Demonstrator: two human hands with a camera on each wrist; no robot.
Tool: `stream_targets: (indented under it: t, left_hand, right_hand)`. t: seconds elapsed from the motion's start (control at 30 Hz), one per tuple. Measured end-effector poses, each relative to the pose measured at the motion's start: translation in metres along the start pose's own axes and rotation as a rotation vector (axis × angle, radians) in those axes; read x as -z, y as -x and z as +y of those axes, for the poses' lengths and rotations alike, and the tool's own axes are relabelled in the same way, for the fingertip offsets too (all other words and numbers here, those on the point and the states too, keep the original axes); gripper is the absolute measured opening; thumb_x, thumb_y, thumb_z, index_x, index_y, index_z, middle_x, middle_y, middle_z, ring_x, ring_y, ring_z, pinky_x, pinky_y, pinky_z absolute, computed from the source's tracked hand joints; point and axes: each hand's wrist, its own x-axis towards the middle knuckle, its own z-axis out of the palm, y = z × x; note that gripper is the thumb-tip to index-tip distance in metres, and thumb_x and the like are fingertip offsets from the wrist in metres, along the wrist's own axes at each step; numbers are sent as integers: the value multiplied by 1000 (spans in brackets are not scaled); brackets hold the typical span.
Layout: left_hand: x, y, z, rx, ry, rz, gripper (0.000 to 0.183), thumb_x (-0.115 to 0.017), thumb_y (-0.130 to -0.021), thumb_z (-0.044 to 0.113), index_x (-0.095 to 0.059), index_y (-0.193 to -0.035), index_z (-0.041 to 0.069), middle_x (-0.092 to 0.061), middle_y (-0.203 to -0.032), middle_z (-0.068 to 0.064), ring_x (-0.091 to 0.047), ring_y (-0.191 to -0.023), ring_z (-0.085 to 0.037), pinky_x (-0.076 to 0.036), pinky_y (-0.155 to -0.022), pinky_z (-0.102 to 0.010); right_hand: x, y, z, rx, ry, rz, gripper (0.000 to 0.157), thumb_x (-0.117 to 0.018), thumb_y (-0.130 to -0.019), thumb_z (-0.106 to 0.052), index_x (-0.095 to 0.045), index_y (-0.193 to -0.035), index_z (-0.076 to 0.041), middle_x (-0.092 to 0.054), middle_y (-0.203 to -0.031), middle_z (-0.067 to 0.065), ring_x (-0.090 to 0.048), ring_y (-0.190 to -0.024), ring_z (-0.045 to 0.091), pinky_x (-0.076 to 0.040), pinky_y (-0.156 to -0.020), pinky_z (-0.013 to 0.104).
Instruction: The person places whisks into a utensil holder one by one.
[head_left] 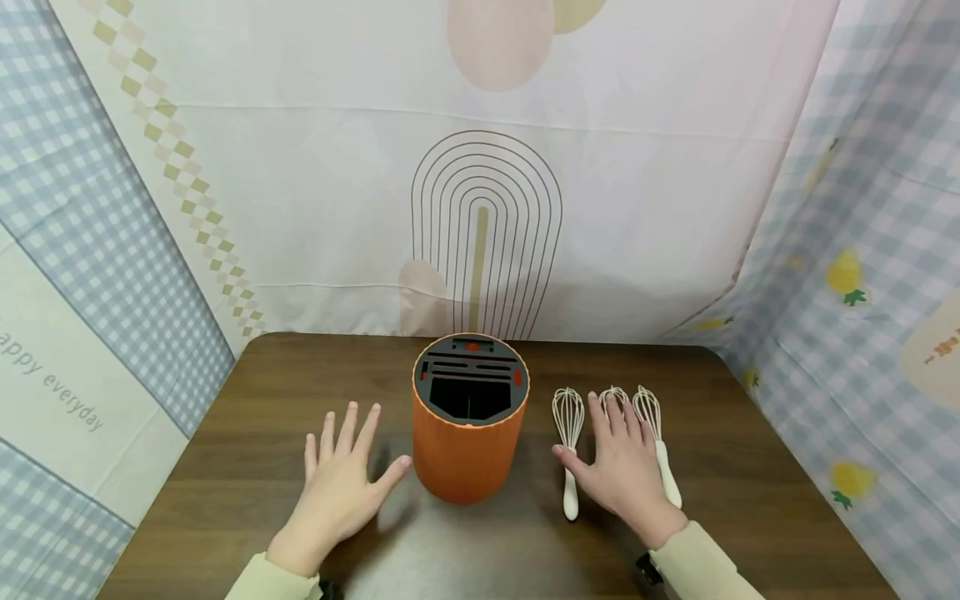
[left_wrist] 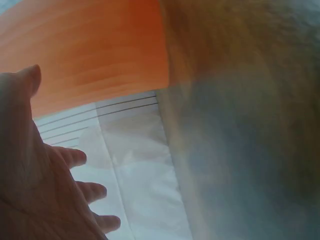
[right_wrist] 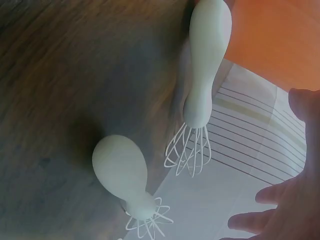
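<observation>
An orange round knife block point(head_left: 467, 454) with a black slotted top point(head_left: 472, 367) stands upright near the middle of the table. To its left, my left hand point(head_left: 341, 487) is spread with straight fingers, the thumb close to the block's side and nothing held. On the block's right lie three white whisks, wire heads pointing away: a left whisk point(head_left: 570, 454), a middle whisk point(head_left: 613, 395) and a right whisk point(head_left: 660, 450). My right hand point(head_left: 624, 467) spreads over the middle one, hiding its handle; contact cannot be told. Two whisk handles point(right_wrist: 207, 55) show in the right wrist view.
The brown wooden table point(head_left: 255, 433) ends at a white patterned cloth point(head_left: 322, 225) hanging behind it. Blue checked cloths hang at the left point(head_left: 97, 192) and right point(head_left: 825, 350) sides.
</observation>
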Motion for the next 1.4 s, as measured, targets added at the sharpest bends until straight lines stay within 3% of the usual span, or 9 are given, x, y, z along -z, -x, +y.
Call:
stream_targets:
  t: [0.13, 0.27, 0.53, 0.7, 0.93, 1.17, 1.4]
  left_hand:
    - [5, -6, 7, -22, 73, -18, 84, -45, -91, 67, -8, -156, 31, -5, -160, -11, 4, -144, -40, 3, -107, -62]
    - [12, -11, 15, -58, 172, -7, 82, -47, -92, 65, -4, -156, 35, -6, -161, -6, 2, -145, -36, 1, -109, -59]
    - [22, -22, 33, -154, 341, 60, 85, -55, -92, 58, -1, -154, 39, -7, -160, 5, 0, -146, -24, -7, -111, -56]
    - [29, -28, 43, -157, 445, 61, 84, -57, -90, 57, -2, -153, 44, -8, -158, 14, -2, -146, -18, -16, -108, -60]
    - [33, -37, 51, -202, 519, 96, 83, -61, -90, 53, -8, -153, 43, -13, -157, 15, -17, -143, -16, -25, -107, -55]
    - [29, -42, 52, -254, 613, 95, 82, -65, -90, 45, -13, -154, 38, -21, -155, 5, -30, -139, -24, -31, -106, -48]
    - [27, -47, 50, -287, 608, 66, 80, -65, -91, 43, -15, -154, 36, -19, -156, 9, -29, -137, -16, -31, -106, -47]
  right_hand:
    - [0, -1, 0, -5, -31, 8, 101, -52, -80, -77, -31, -152, -9, -36, -146, 24, -25, -137, 45, -20, -102, 65]
    - [2, -3, -1, -27, -134, -20, 103, -55, -79, -76, -30, -152, -8, -37, -146, 24, -30, -134, 45, -25, -101, 64]
    - [5, -4, -8, -152, -366, -130, 107, -56, -76, -77, -29, -151, -6, -37, -148, 21, -36, -133, 41, -34, -101, 56]
    - [4, -4, -9, -246, -486, -195, 103, -62, -74, -75, -35, -147, -6, -48, -137, 20, -54, -117, 35, -45, -90, 49]
    - [1, -3, -7, -342, -611, -291, 98, -68, -76, -67, -35, -145, -6, -55, -128, 19, -62, -104, 28, -50, -80, 41]
    - [3, -1, -10, -362, -611, -349, 98, -65, -78, -68, -36, -145, -2, -58, -124, 19, -60, -106, 30, -47, -85, 46]
    - [-3, 1, -11, -443, -777, -374, 92, -74, -80, -53, -35, -142, 4, -56, -120, 24, -67, -76, 21, -54, -70, 37]
